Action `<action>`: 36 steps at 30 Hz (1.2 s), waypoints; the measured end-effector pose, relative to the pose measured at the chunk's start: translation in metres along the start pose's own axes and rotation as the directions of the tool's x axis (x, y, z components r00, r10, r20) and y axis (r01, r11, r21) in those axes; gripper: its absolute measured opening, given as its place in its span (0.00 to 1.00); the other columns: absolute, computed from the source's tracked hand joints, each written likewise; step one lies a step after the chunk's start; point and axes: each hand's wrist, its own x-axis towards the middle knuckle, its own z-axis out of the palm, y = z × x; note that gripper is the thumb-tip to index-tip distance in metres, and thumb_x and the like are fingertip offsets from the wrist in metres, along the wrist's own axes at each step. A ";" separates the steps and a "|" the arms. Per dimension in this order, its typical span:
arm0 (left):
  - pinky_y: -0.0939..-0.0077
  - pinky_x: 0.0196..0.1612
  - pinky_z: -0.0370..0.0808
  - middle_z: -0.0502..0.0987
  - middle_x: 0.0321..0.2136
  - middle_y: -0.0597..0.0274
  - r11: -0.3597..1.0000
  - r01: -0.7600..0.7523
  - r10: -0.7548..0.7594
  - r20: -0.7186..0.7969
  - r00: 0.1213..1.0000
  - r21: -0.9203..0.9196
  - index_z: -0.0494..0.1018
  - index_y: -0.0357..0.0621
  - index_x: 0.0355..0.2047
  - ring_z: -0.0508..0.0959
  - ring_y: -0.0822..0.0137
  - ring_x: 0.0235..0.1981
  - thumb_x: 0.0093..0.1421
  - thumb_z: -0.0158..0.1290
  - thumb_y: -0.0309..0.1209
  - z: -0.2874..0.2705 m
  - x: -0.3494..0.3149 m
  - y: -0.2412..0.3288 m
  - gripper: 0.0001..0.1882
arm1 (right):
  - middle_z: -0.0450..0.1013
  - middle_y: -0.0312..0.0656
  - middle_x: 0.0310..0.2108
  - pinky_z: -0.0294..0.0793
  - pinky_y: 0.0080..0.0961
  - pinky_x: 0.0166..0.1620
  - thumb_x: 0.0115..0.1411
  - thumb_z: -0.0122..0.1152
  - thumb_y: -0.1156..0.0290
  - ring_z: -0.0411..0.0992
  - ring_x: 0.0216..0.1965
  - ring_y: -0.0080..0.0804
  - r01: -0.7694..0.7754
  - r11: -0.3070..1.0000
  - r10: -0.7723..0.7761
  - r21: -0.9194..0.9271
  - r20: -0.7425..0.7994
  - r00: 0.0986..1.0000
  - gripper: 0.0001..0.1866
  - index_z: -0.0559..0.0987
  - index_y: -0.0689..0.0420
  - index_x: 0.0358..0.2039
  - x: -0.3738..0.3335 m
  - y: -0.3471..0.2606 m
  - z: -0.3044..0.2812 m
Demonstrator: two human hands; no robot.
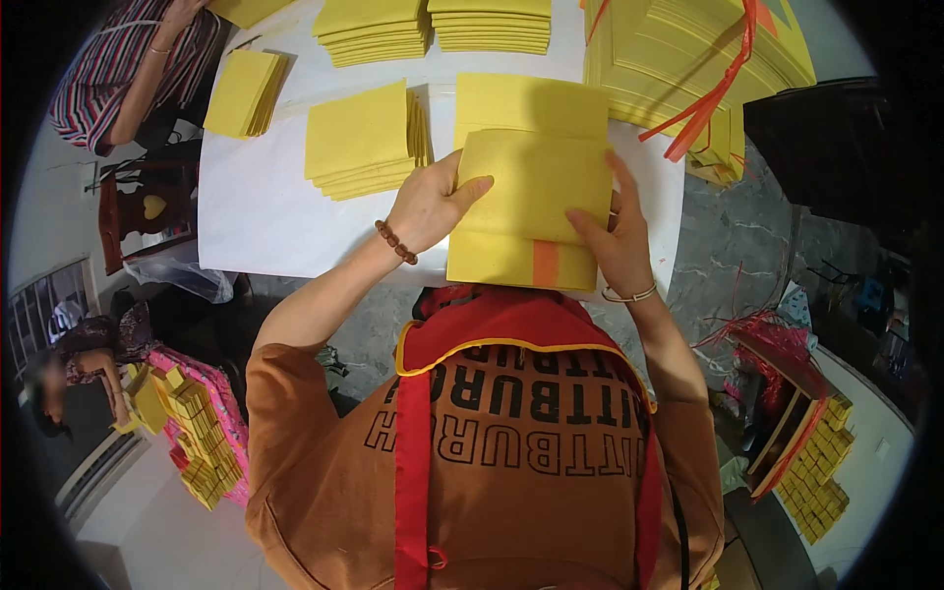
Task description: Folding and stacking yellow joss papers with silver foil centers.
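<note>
A bundle of yellow paper (536, 182) is between my two hands at the front of the white table. My left hand (428, 202) grips its left edge, thumb lying on top and fingers hidden beneath. On its right edge my right hand (621, 231) is closed, thumb on the top face and fingers along the side. Under the bundle lies more yellow paper (492, 261), whose near end bears an orange strip (546, 263). Close to my left hand, a fanned stack of yellow paper (356, 133) rests on the table.
More yellow stacks (372, 25) stand along the far side of the white table (256, 221). A large yellow pile (649, 59) with red plastic ties (713, 98) is at the far right. A co-worker's arm (143, 88) shows at far left, another person (88, 369) lower left.
</note>
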 end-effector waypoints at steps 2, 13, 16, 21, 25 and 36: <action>0.77 0.20 0.64 0.69 0.14 0.65 1.000 -0.006 0.006 -0.019 1.000 -0.014 0.69 0.36 0.44 0.66 0.75 0.16 0.62 0.50 0.38 0.003 0.003 -0.009 0.18 | 0.71 0.49 0.49 0.70 0.24 0.47 0.52 0.61 0.76 0.72 0.46 0.32 0.033 0.999 -0.033 -0.036 -0.005 0.999 0.27 0.67 0.61 0.54 0.003 0.005 0.000; 0.79 0.23 0.65 0.70 0.17 0.64 0.975 0.184 -0.185 -0.004 0.983 0.126 0.65 0.37 0.43 0.68 0.74 0.19 0.62 0.50 0.37 -0.001 0.008 0.000 0.16 | 0.72 0.54 0.45 0.69 0.27 0.48 0.51 0.61 0.75 0.73 0.45 0.40 0.064 0.982 -0.094 -0.178 -0.168 0.981 0.28 0.69 0.62 0.54 0.003 0.010 0.014; 0.80 0.24 0.66 0.73 0.21 0.64 0.998 0.058 -0.059 -0.019 0.998 -0.036 0.64 0.36 0.44 0.70 0.74 0.20 0.62 0.50 0.34 0.004 0.011 -0.025 0.16 | 0.72 0.54 0.45 0.70 0.27 0.48 0.51 0.61 0.75 0.73 0.45 0.40 0.060 0.974 -0.104 -0.220 -0.195 0.975 0.27 0.69 0.62 0.53 0.003 0.007 0.016; 0.78 0.23 0.65 0.75 0.20 0.65 0.880 0.303 -0.303 0.059 0.951 -0.364 0.58 0.37 0.52 0.69 0.78 0.21 0.59 0.53 0.30 -0.005 0.005 0.015 0.24 | 0.73 0.53 0.44 0.69 0.28 0.48 0.51 0.61 0.74 0.73 0.45 0.40 0.061 0.979 -0.106 -0.192 -0.230 0.967 0.26 0.69 0.62 0.53 0.003 0.011 0.016; 0.79 0.23 0.63 0.72 0.18 0.66 0.925 0.114 -0.139 -0.045 0.989 -0.364 0.51 0.43 0.59 0.66 0.78 0.19 0.58 0.53 0.28 0.000 -0.011 0.006 0.32 | 0.73 0.53 0.44 0.69 0.28 0.48 0.52 0.60 0.73 0.73 0.45 0.41 0.041 0.970 -0.097 -0.241 -0.225 0.970 0.26 0.70 0.62 0.53 0.003 0.006 0.018; 0.82 0.20 0.57 0.62 0.15 0.73 0.988 0.116 -0.117 0.009 0.993 0.098 0.71 0.47 0.48 0.61 0.79 0.16 0.57 0.53 0.27 -0.009 -0.009 0.017 0.17 | 0.73 0.53 0.43 0.70 0.31 0.46 0.52 0.60 0.71 0.73 0.43 0.44 0.094 0.954 -0.173 -0.285 -0.266 0.948 0.24 0.72 0.59 0.51 0.005 0.014 0.020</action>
